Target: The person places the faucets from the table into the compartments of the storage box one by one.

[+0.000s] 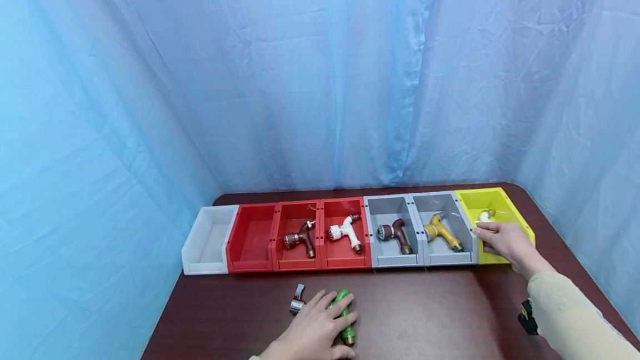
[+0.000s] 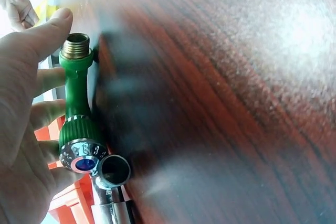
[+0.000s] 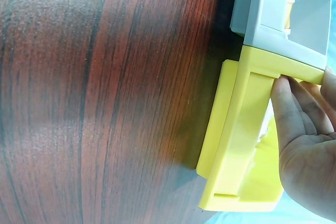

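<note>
My left hand lies over a green faucet on the table, its fingers spread across the body. In the left wrist view the thumb is beside the threaded brass end of the green faucet. A chrome faucet lies just left of that hand, partly hidden by it. At the far right, my right hand reaches into the yellow bin, fingers extended along its left side wall. A white faucet lies in this bin, partly covered by the hand.
Left of the yellow bin, two grey bins hold a yellow faucet and a dark red faucet. Red bins hold a white-handled faucet and a brown faucet. Another red bin and a white bin stand leftmost. Blue curtains hang behind.
</note>
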Available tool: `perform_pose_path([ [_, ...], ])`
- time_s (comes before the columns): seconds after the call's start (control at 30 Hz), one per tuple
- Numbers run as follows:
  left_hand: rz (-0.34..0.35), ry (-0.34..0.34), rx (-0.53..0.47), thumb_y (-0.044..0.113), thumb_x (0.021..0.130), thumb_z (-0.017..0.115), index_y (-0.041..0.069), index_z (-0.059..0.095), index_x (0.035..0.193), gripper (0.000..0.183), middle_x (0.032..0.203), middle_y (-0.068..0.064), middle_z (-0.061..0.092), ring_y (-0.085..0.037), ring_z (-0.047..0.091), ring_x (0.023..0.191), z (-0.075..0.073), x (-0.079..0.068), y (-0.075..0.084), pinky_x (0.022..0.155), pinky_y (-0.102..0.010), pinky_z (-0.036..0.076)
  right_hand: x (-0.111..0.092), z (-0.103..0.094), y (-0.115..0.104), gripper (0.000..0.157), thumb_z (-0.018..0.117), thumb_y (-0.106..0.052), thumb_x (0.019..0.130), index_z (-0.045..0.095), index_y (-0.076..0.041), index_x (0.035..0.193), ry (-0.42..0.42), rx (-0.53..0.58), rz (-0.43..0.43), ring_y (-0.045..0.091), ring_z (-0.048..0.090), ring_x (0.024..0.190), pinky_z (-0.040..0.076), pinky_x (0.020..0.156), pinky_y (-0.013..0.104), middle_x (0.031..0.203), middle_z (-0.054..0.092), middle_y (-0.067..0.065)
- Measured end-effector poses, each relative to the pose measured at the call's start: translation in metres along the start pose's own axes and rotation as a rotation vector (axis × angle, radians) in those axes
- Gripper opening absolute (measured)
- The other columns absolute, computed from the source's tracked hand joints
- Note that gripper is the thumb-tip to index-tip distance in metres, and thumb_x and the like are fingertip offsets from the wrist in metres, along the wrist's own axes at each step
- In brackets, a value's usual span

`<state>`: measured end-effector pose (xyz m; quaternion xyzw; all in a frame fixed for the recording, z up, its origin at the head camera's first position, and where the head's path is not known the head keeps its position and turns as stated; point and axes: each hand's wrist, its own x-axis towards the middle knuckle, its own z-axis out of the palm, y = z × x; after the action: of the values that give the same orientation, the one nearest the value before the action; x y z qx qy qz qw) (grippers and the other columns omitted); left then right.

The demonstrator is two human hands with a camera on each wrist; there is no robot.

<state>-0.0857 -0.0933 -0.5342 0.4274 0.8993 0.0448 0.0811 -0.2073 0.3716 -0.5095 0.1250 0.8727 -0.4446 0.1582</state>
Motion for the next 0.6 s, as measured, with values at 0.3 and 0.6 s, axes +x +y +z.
perform_pose_path([
  [0.3, 0.038, 0.088, 0.083, 0.069, 0.083, 0.043, 0.031, 0.055, 0.129, 0.06, 0.143, 0.0, 0.039, -0.029, 0.041, 0.124, 0.0045, -0.0009, 0.0031, 0.098, -0.053, 0.037, 0.0001, -0.0009, 0.0012, 0.081, 0.059, -0.054, 0.083, 0.038, 0.001, 0.138, 0.001, -0.002, -0.012, 0.015, 0.063, 0.087, 0.054, 0.075, 0.034, 0.131, 0.043, 0.03],
  [0.6, 0.036, 0.093, 0.12, 0.061, 0.087, 0.046, 0.031, 0.056, 0.126, 0.05, 0.141, 0.0, 0.042, -0.026, 0.047, 0.117, 0.0053, 0.0015, 0.0043, 0.095, -0.051, 0.04, 0.0006, 0.0001, 0.0015, 0.08, 0.059, -0.054, 0.084, 0.038, 0.0, 0.139, 0.002, 0.002, -0.006, 0.016, 0.062, 0.088, 0.054, 0.075, 0.034, 0.131, 0.043, 0.029],
])
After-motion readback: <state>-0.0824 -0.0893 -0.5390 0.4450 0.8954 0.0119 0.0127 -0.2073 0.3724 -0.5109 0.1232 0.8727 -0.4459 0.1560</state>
